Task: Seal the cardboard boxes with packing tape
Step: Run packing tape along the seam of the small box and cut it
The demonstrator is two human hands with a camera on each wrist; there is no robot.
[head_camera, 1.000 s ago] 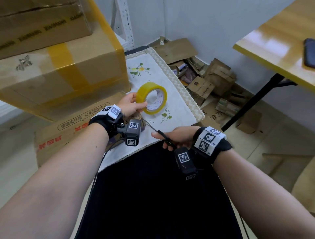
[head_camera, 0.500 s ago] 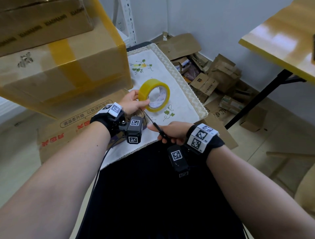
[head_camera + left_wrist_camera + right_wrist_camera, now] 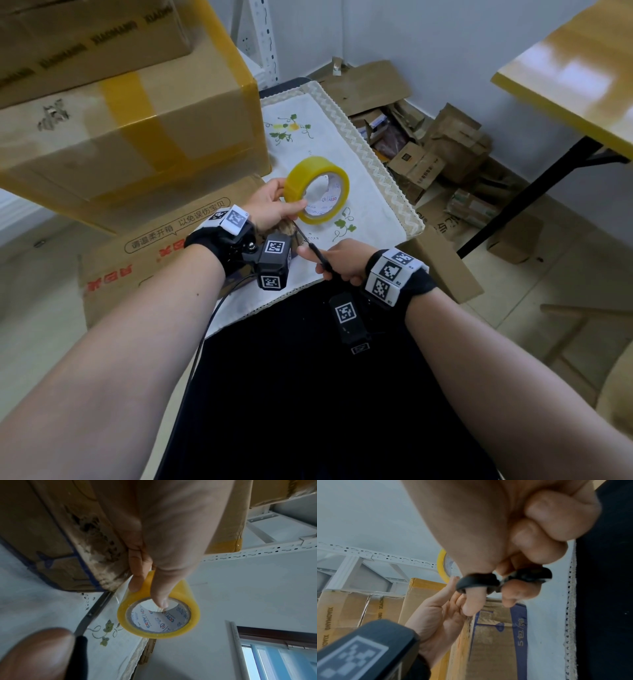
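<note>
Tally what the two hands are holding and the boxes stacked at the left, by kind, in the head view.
Tape rolls: 1, the yellow tape roll in the left hand.
Scissors: 1, the scissors in the right hand.
Stacked boxes: 3, top box, taped box, bottom box.
Total: 5.

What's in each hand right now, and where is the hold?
Left hand pinches the tape roll across its rim, thumb inside the core. Right hand holds scissors by the handle loops.

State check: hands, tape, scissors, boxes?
left hand: holds yellow packing tape roll
yellow packing tape roll: lifted, on edge
right hand: grips black-handled scissors
black-handled scissors: blades pointing at roll
large cardboard box: sealed with yellow tape
</note>
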